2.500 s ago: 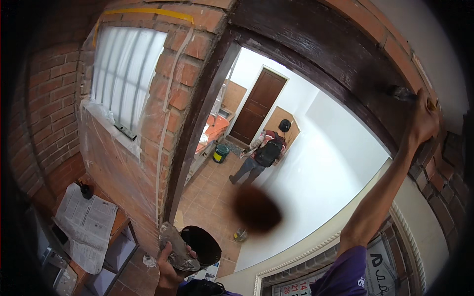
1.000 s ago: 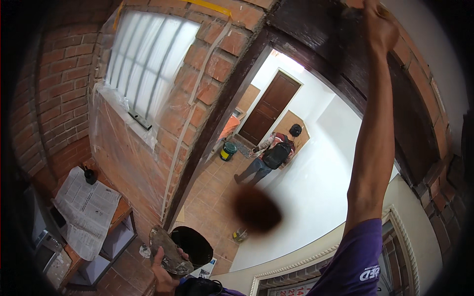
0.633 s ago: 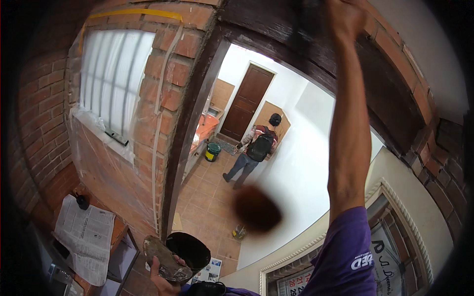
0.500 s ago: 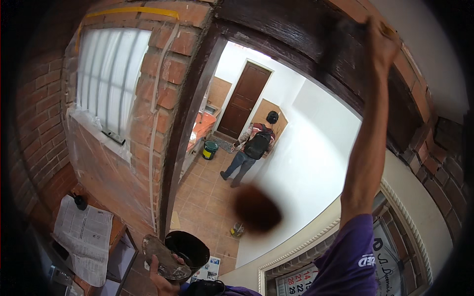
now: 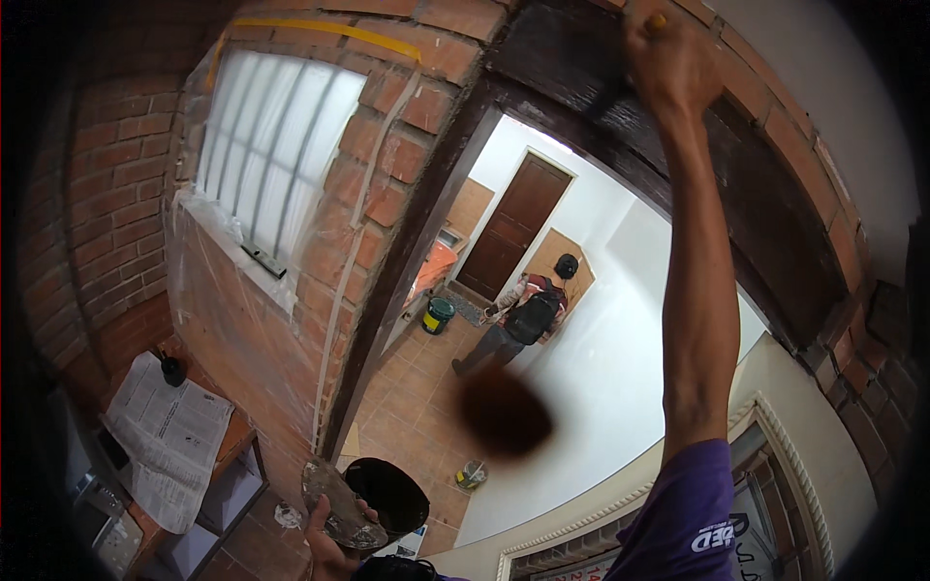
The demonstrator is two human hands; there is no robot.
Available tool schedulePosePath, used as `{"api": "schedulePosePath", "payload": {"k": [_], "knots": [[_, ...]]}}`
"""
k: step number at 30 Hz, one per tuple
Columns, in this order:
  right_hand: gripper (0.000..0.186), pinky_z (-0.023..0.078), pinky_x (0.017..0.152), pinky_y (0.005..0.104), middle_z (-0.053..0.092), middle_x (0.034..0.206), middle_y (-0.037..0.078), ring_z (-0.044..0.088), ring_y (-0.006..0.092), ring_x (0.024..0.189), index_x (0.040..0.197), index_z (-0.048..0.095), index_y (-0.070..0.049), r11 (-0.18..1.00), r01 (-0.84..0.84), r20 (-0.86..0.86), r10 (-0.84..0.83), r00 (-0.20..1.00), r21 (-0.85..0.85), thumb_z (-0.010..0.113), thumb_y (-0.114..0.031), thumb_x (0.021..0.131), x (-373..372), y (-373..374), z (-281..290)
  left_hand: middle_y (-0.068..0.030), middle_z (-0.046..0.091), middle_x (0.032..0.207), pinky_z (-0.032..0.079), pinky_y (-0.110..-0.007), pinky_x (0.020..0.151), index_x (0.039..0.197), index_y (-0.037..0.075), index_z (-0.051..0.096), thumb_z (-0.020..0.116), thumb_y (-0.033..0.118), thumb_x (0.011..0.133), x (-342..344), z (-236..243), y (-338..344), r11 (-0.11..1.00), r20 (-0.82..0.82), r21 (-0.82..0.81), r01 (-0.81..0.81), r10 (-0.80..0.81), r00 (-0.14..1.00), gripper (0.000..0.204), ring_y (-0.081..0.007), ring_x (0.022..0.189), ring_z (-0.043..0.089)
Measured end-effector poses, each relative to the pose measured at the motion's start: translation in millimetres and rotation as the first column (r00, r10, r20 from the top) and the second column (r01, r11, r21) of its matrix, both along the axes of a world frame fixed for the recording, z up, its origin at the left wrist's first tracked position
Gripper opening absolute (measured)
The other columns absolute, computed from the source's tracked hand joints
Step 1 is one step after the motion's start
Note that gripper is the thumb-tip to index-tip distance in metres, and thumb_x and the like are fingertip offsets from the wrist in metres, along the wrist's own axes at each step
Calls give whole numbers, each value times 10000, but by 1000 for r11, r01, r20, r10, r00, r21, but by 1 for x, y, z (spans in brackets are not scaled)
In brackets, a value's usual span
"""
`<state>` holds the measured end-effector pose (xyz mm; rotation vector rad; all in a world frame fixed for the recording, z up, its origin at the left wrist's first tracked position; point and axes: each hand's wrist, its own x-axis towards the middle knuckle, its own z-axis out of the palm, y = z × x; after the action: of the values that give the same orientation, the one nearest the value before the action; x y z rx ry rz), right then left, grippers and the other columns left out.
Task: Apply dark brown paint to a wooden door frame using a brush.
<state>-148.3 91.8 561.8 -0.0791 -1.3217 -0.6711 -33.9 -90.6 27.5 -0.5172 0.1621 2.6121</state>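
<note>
My right arm reaches up to the dark brown glossy wooden beam (image 5: 572, 73) over the doorway. Closed fingers of my right hand (image 5: 678, 73) grip a handle whose yellow-orange end shows at the top; the rest of that tool is hidden. Down at the lower edge, my left hand (image 5: 329, 533) is closed on a crusted, grey-brown rounded lid (image 5: 339, 508). Right against the lid is a black bucket (image 5: 399, 504) with a dark inside; whether my fingers also hold its rim, I cannot tell.
Plastic sheeting covers the barred window (image 5: 276, 145) in the brick wall. Newspaper (image 5: 170, 441) lies on a desk at lower left. Through the doorway, a person with a backpack (image 5: 535, 318) stands near a green bucket (image 5: 438, 316). A small can (image 5: 472, 474) sits on the tiles. A brown blur (image 5: 504, 412) blocks the centre.
My right hand has moved leftward along the beam. The doorway and room have shifted right and slightly down in view. My left hand keeps its hold on the lid.
</note>
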Motion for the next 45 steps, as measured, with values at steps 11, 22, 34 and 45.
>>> {"api": "schedulePosePath", "payload": {"k": [11, 22, 34, 45], "knots": [[277, 346, 446, 295, 436, 496, 17, 452, 82, 493, 554, 480, -39, 618, -727, 22, 766, 642, -298, 531, -208, 769, -31, -23, -7, -155, 565, 776, 476, -424, 688, 988, 6, 493, 546, 418, 799, -5, -18, -7, 999, -20, -34, 10, -10, 1000, 456, -303, 708, 558], [347, 428, 582, 291, 591, 603, 34, 547, 102, 602, 684, 611, 41, 687, -725, -22, 725, 688, -44, 579, -295, 765, -54, 0, 8, -143, 585, 795, 484, -416, 712, 998, -1, 494, 534, 378, 817, -3, -19, -18, 997, -68, -49, -58, 55, 996, 422, -295, 710, 582], [341, 440, 617, 269, 606, 613, 41, 544, 76, 642, 732, 605, 51, 517, -818, -15, 843, 538, -254, 608, -290, 726, -29, 11, 1, -143, 593, 797, 492, -422, 697, 1020, 18, 493, 549, 364, 810, -7, -17, -17, 999, 4, -43, -28, 28, 1000, 409, -294, 704, 588], [317, 406, 580, 247, 497, 549, -37, 470, 69, 600, 650, 545, 32, 456, -863, 69, 889, 453, -217, 590, -263, 755, -31, 0, -5, -165, 557, 811, 462, -433, 713, 1033, -1, 469, 522, 401, 816, -5, -21, -16, 999, 83, 6, -47, 47, 995, 460, -308, 727, 546]]}}
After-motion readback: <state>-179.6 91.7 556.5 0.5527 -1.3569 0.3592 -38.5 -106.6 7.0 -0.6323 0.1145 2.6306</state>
